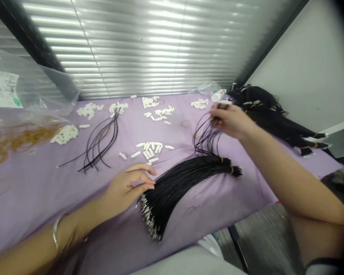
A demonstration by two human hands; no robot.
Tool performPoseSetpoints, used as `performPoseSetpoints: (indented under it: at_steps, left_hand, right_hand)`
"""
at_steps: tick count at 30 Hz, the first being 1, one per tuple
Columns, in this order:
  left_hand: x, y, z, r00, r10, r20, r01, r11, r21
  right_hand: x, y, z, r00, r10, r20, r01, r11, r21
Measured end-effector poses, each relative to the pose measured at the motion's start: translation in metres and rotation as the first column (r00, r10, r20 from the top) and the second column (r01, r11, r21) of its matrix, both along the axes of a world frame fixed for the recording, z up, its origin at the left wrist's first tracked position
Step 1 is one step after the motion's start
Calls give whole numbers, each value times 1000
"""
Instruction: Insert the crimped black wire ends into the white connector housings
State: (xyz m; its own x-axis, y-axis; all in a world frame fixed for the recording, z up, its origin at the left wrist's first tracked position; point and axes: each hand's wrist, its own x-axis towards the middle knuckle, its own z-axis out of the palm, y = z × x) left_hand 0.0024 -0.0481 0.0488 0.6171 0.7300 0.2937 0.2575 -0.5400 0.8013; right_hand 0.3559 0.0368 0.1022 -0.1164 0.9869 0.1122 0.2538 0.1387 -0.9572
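A fan of thin black cords with silvery metal tips lies on the purple cloth, its right end gathered by yellow bands. My left hand is closed at the fan's upper left edge, thumb and fingertips pinching what looks like a single black cord; the exact grip is partly hidden. Above the banded end, my right hand is closed around several loose black cords, which hang down from it in loops. Small white tubular pieces lie in a pile just beyond my left hand.
Separate black cords lie at the left among more white pieces. Tan rubber bands and a clear plastic bag are further left. Banded black bundles and a white bottle sit at the back right, before blinds.
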Motion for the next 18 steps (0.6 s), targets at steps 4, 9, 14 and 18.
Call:
performPoseSetpoints:
  at_steps: [4, 9, 14, 18]
  left_hand:
    - [3, -3, -2, 979, -201, -27, 202, 979, 21]
    - [6, -3, -6, 963, -247, -103, 252, 967, 35]
    - [4, -2, -8, 982, -165, -88, 167, 986, 18]
    - [4, 0, -7, 995, -68, -73, 68, 998, -7]
  right_hand:
    - [97, -17, -6, 954, -289, 84, 267, 941, 209]
    - [153, -58, -49, 832, -483, 273, 347, 837, 423]
    - [146, -75, -61, 666, -641, 380, 333, 712, 618]
    - [86, -85, -25, 629, -615, 475, 237, 734, 637]
